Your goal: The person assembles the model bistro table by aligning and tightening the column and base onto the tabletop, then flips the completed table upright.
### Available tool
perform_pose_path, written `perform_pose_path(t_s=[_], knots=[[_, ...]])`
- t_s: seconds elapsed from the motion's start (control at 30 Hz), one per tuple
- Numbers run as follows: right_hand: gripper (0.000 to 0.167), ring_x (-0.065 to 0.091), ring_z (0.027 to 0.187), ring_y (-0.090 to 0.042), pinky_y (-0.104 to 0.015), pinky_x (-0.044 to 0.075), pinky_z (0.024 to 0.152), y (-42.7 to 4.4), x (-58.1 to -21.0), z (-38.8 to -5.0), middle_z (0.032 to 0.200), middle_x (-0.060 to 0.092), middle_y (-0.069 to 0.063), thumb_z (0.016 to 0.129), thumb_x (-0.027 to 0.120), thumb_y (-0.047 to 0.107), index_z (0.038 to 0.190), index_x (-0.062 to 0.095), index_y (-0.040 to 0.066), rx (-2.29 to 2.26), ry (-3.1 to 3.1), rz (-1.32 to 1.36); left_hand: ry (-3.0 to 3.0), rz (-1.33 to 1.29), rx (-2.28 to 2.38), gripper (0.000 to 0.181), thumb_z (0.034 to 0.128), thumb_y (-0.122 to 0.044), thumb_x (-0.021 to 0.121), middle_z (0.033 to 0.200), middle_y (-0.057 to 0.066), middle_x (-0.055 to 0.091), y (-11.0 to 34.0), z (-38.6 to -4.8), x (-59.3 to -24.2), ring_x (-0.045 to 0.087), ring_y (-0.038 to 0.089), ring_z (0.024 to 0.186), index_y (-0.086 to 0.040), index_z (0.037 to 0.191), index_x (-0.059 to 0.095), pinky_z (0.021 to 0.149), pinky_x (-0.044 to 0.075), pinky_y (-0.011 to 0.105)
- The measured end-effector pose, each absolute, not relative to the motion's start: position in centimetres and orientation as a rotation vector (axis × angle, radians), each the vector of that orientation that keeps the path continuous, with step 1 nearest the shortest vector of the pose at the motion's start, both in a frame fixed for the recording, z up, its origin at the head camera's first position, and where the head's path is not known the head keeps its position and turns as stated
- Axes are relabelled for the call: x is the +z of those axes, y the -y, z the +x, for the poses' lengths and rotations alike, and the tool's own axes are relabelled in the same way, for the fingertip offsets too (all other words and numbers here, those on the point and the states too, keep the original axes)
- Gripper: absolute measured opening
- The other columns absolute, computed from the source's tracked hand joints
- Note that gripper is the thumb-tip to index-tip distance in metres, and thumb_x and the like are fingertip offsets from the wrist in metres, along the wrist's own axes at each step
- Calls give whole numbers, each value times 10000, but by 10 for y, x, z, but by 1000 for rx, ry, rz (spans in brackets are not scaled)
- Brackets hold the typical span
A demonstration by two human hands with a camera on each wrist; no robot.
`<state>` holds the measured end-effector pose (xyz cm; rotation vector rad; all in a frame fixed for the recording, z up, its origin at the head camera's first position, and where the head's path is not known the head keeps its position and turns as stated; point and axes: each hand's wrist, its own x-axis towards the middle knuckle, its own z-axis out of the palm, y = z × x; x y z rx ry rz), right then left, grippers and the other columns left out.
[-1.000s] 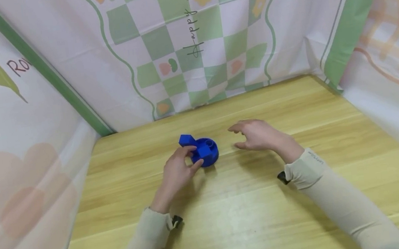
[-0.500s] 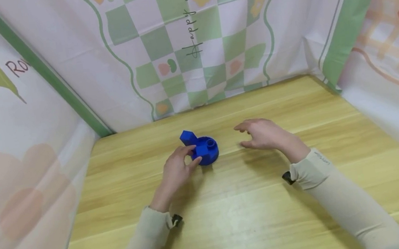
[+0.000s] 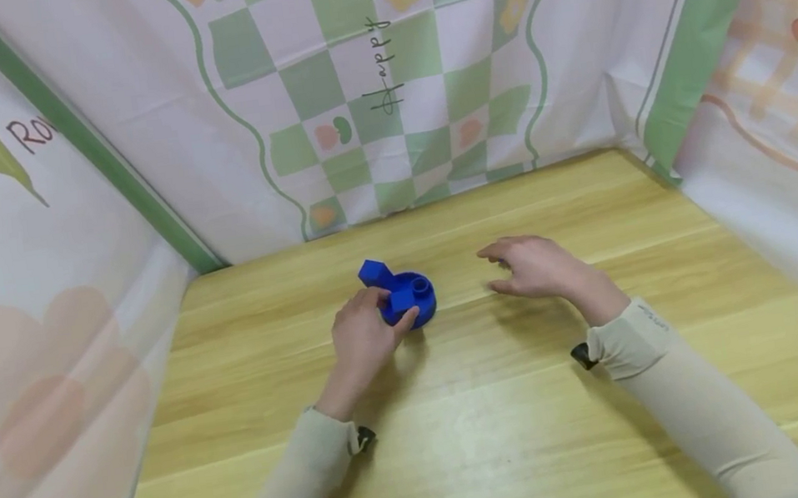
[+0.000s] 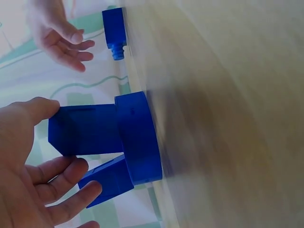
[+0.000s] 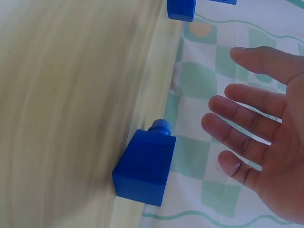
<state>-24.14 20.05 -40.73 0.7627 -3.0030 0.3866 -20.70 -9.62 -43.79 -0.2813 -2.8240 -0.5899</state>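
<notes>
A round blue base (image 3: 428,310) stands on the table with a blue block (image 3: 402,300) upright on it and a second blue block (image 3: 373,272) leaning outward at its back left. Thumb and fingers of my left hand (image 3: 364,339) pinch the upright block near its top; in the left wrist view the thumb is on one side of this block (image 4: 88,130), the fingers on the other. My right hand (image 3: 539,268) hovers with relaxed, spread fingers, holding nothing. Beside it in the right wrist view lies a blue piece with a threaded end (image 5: 145,166), mostly hidden by that hand in the head view.
The wooden table (image 3: 470,441) has a patterned cloth (image 3: 386,150) hanging behind its back edge, and further cloths hang along the left and right sides. A small raised ring (image 3: 420,285) shows on the base beside the upright block.
My right hand has drifted right, away from the base. My left hand has shifted slightly right, its thumb further along the upright block. That block has moved a little left, and the ring shows more fully.
</notes>
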Motion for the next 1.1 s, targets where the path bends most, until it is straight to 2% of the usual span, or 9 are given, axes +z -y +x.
perform_pose_path(t_s=[0.13,0.23,0.4,0.57,0.77,1.1], knots=[[569,667,1080,-320,-523,518,974,-204,-407,-241,1262,674,-165,891,724,341,1359,592,46,404,2985,752,2827,-279,-562,588,882,-597,645,1111,39,700,98,-207,-438,658,243,1049,-99,1192,654,947,522,428],[565,666,1084,-332,-528,517,974,-207,-408,-242,1224,689,-162,886,733,326,1350,595,36,408,2972,757,2829,-261,-545,609,879,-611,645,1116,29,701,99,-207,-439,659,235,1052,-110,1224,649,948,523,422],[565,652,1129,-374,-543,510,988,-213,-410,-243,1246,680,-184,884,737,326,1351,598,41,397,2981,733,2793,-279,-562,596,862,-586,695,1092,42,714,100,-208,-439,679,244,1013,-97,1203,672,908,548,424],[567,644,1140,-404,-552,509,984,-219,-409,-243,1266,666,-213,879,736,325,1344,600,30,377,2999,677,2776,-298,-593,548,887,-517,699,1133,58,706,101,-209,-439,669,260,1058,-93,1232,668,932,539,438],[559,636,1145,-421,-558,505,980,-227,-409,-244,1280,656,-227,874,730,298,1340,600,20,361,3022,620,2754,-303,-587,561,884,-556,688,1116,46,716,103,-209,-440,680,237,1039,-101,1212,674,927,542,418],[564,623,1152,-439,-573,499,974,-239,-415,-248,1274,650,-247,888,717,312,1347,588,10,295,3057,557,2718,-304,-645,522,875,-497,728,1091,44,718,107,-212,-440,678,237,1012,-102,1213,686,921,540,418]])
